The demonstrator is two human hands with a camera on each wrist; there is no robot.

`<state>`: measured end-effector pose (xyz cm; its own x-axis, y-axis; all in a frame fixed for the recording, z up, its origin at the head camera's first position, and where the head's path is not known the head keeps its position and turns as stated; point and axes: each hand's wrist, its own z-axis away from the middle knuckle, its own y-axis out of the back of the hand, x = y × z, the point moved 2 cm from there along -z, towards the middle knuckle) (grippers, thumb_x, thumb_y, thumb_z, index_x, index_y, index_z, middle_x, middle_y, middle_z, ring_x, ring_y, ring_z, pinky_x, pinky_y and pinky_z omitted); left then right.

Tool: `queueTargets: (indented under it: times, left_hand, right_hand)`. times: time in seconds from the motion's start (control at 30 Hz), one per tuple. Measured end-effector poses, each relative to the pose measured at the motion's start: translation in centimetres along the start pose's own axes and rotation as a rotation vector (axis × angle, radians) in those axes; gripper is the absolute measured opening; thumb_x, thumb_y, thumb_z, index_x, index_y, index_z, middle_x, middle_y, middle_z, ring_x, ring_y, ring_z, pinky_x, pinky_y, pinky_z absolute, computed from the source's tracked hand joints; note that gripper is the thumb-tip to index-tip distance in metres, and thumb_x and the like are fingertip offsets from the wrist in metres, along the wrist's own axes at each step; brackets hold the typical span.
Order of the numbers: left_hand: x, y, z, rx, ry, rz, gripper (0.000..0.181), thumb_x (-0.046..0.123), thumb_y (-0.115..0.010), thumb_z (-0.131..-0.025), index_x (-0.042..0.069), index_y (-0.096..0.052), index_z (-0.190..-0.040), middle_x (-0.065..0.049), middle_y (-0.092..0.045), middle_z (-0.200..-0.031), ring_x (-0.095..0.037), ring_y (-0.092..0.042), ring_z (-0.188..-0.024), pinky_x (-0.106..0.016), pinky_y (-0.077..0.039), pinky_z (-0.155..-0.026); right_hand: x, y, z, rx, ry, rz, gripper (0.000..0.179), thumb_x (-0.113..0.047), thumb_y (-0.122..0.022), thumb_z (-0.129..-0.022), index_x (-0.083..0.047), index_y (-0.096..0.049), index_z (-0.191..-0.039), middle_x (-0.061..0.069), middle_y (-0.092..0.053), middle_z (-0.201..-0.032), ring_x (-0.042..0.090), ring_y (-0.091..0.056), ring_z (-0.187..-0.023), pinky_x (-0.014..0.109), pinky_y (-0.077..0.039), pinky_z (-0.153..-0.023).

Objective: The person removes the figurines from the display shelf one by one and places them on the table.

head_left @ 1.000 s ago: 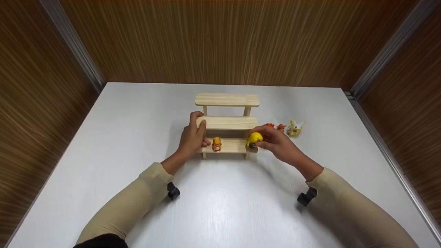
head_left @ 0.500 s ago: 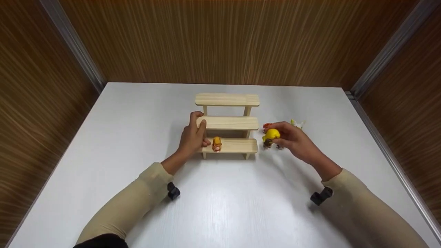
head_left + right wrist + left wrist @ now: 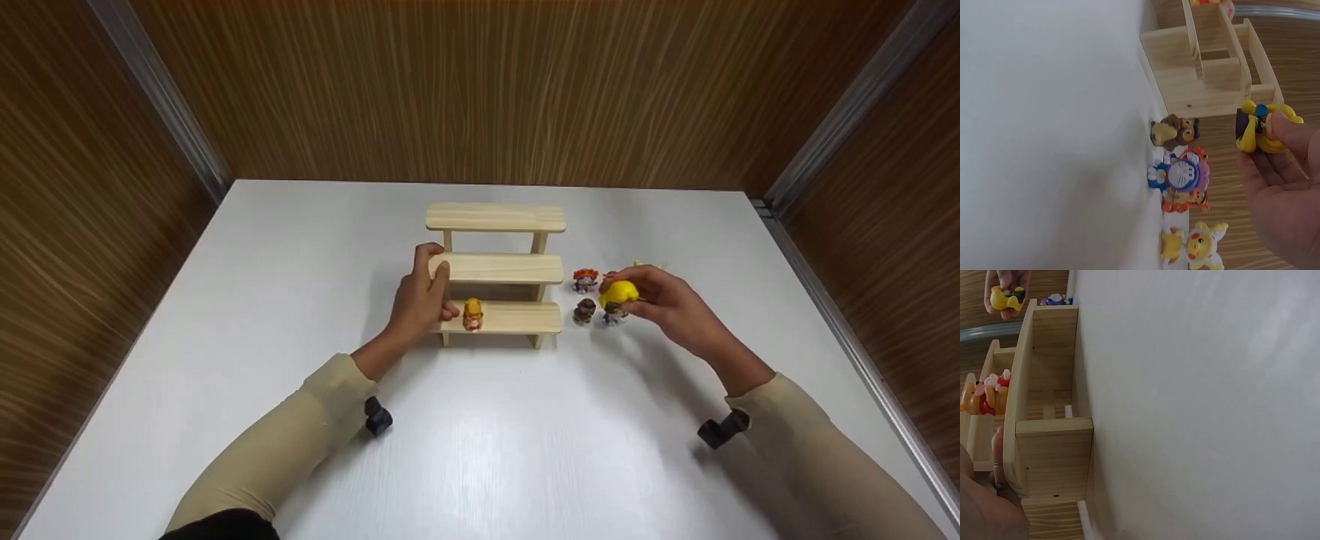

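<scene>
A three-tier wooden display shelf stands on the table. My left hand grips its left end, fingers and thumb around the middle tier. On the lowest tier sits a Winnie-the-Pooh figurine in a red top, close to my left fingers. To the right of the shelf, my right hand pinches a yellow figurine with blue and dark parts, held in the air. In the head view it overlaps a standing blue cat figurine. An owl figurine stands between that cat and the shelf.
Behind the owl stands a red-topped figurine. An orange tiger figurine and a yellow figurine in a white long-eared hood are also on the white table. Wood-grain panels enclose the table at the back and sides.
My right hand has moved right with the yellow figurine, from the lowest tier's right end to over the standing figurines. The owl has come into view. My left hand stays put.
</scene>
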<state>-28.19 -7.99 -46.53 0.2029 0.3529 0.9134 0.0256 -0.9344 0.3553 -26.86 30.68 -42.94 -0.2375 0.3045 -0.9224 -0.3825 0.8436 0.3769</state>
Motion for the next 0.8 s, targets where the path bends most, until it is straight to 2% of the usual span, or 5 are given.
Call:
queueTargets:
  times: [0.2, 0.4, 0.8]
  left_hand:
    - [0.0, 0.0, 0.0, 0.0, -0.002, 0.004, 0.033, 0.032, -0.042, -0.113, 0.018, -0.04, -0.143, -0.004, -0.056, -0.055, -0.015, -0.067, -0.049, -0.027, -0.056, -0.047]
    - [-0.1, -0.1, 0.0, -0.003, 0.002, -0.002, 0.033, 0.031, -0.041, -0.113, 0.017, -0.039, -0.143, -0.004, -0.056, -0.055, -0.016, -0.068, -0.049, -0.028, -0.057, -0.048]
    - [-0.1, -0.1, 0.0, -0.005, 0.01, 0.009, 0.033, 0.033, -0.041, -0.113, 0.019, -0.039, -0.143, -0.004, -0.056, -0.055, -0.018, -0.069, -0.051, -0.03, -0.058, -0.05]
  right_hand:
    - [0.5, 1.1, 0.7, 0.042, 0.0, 0.049, 0.038, -0.004, -0.067, -0.1, -0.005, -0.059, -0.137, 0.023, -0.052, -0.144, 0.015, -0.061, -0.126, 0.02, -0.053, -0.099]
    - [1.1, 2.2, 1.2, 0.046, 0.008, 0.06, 0.04, 0.0, -0.065, -0.1, 0.003, -0.055, -0.139, 0.026, -0.051, -0.146, 0.011, -0.06, -0.127, 0.019, -0.052, -0.1]
    - [2.1, 3.5, 2.2, 0.095, -0.048, 0.106, 0.041, 0.0, -0.067, -0.099, 0.003, -0.055, -0.139, 0.025, -0.052, -0.143, 0.006, -0.059, -0.124, 0.014, -0.05, -0.099]
